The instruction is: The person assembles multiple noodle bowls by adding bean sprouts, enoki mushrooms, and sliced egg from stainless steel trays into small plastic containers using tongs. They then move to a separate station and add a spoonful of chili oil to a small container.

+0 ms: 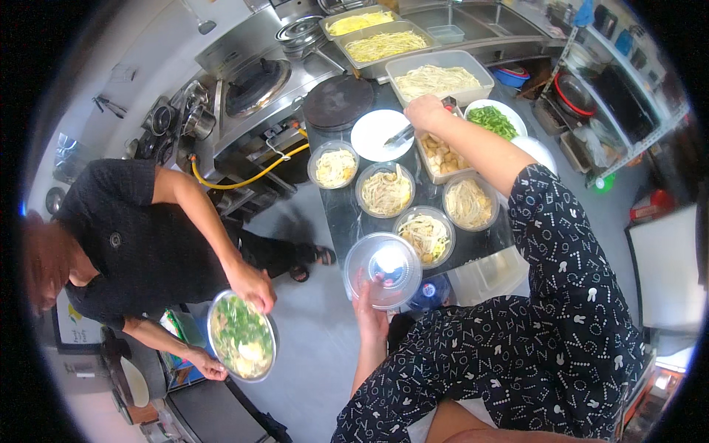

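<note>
My left hand (371, 316) holds a clear round plastic bowl (380, 272) by its side, at the near left edge of the dark counter. My right hand (427, 115) reaches far over the counter and grips metal tongs (401, 135), whose end shows above a white round plate (380, 148). Under my right forearm is a container of light-brown chunks (443, 159). Between my hands stand several clear bowls, among them one bowl (385, 190) and another bowl (425, 235), filled with pale strips and other food. A larger tub of pale strips (437, 76) lies just beyond my right hand.
A bowl of chopped green vegetables (491, 120) stands right of my forearm. Two trays, one of bean sprouts (384, 46), lie farther back. At left, a person in black (177, 244) holds a metal bowl (242, 336) of greens. A yellow hose (244, 181) runs beside the stove.
</note>
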Tool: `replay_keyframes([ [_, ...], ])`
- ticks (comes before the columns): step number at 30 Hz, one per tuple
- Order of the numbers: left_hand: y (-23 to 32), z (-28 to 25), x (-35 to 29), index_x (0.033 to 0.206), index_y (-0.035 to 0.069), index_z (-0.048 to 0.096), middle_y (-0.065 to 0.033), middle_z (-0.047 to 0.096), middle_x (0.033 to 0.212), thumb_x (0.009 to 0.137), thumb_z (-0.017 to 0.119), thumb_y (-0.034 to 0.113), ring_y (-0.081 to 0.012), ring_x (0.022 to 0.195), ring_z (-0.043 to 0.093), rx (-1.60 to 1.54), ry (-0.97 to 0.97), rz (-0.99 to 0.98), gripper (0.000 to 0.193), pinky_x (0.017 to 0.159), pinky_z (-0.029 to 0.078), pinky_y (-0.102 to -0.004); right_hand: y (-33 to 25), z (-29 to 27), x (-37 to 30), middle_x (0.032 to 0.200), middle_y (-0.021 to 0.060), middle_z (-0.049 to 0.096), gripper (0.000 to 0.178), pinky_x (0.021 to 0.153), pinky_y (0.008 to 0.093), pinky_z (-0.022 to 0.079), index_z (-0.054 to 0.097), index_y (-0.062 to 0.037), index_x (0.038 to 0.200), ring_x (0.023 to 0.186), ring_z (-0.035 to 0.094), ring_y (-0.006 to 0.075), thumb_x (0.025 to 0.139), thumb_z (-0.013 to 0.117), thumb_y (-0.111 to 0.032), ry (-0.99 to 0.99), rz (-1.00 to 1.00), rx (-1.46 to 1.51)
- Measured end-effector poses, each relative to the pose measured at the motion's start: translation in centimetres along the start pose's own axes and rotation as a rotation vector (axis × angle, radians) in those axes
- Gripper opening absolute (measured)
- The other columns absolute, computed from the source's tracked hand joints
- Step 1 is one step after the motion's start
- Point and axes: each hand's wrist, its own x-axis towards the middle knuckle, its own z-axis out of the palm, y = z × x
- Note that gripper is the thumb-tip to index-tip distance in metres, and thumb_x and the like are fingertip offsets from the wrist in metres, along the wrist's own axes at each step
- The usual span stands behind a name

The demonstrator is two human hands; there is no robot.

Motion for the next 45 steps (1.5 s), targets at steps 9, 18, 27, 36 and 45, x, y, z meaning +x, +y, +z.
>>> replay_keyframes([
  [9, 5.3, -2.0, 3.6, 0.144, 0.012, 0.037, -0.0117, 0.056, 0.113, 0.093, 0.062, 0.035, -0.0253, 0.097, 0.06, -0.049, 0.13, 0.156, 0.062, 0.086, 0.051, -0.0453, 6.6, -4.3, -5.0, 0.091, 0.0146, 0.071, 0.043, 0.076, 0.0424, 0.053, 0.073, -0.0106, 0.101, 0.09, 0.068, 0.0307, 0.068, 0.081, -0.038, 0.25, -0.042, 0.252],
  [18, 10.8, -0.7, 8.8, 0.14, 0.015, 0.042, -0.0139, 0.06, 0.11, 0.096, 0.056, 0.035, -0.027, 0.094, 0.062, -0.048, 0.193, 0.283, 0.05, 0.08, 0.056, -0.0465, 3.5, -3.1, -4.9, 0.088, 0.015, 0.071, 0.046, 0.075, 0.0429, 0.053, 0.073, -0.007, 0.095, 0.086, 0.068, 0.0327, 0.07, 0.078, -0.045, 0.22, -0.017, 0.284],
  [27, 19.2, -2.2, 17.5, 0.136, 0.005, 0.041, -0.0194, 0.047, 0.123, 0.093, 0.062, 0.035, -0.0325, 0.103, 0.056, -0.265, 0.231, 0.47, 0.056, 0.083, 0.055, -0.0491, 4.1, -0.6, -6.7, 0.089, 0.0214, 0.068, 0.044, 0.077, 0.0447, 0.051, 0.067, -0.0022, 0.099, 0.087, 0.067, 0.0364, 0.084, 0.068, -0.043, 0.14, 0.135, 0.489],
  [36, 14.5, -0.3, 21.8, 0.137, 0.011, 0.043, -0.0138, 0.055, 0.112, 0.094, 0.059, 0.037, -0.0261, 0.097, 0.057, -0.205, 0.259, 0.284, 0.053, 0.083, 0.053, -0.0462, 3.0, 4.4, -19.2, 0.092, 0.0203, 0.069, 0.049, 0.08, 0.0448, 0.051, 0.065, -0.0089, 0.113, 0.091, 0.066, 0.0358, 0.088, 0.061, -0.051, 0.187, 0.373, 0.795],
  [45, 12.5, 2.2, 27.4, 0.134, 0.005, 0.043, -0.0096, 0.057, 0.1, 0.094, 0.056, 0.036, -0.0233, 0.091, 0.059, -0.135, 0.057, 0.191, 0.052, 0.079, 0.052, -0.0417, -0.8, 4.2, -20.6, 0.087, 0.0168, 0.068, 0.042, 0.072, 0.0453, 0.052, 0.064, -0.0078, 0.099, 0.083, 0.067, 0.0349, 0.087, 0.065, -0.048, 0.255, 0.447, 0.723],
])
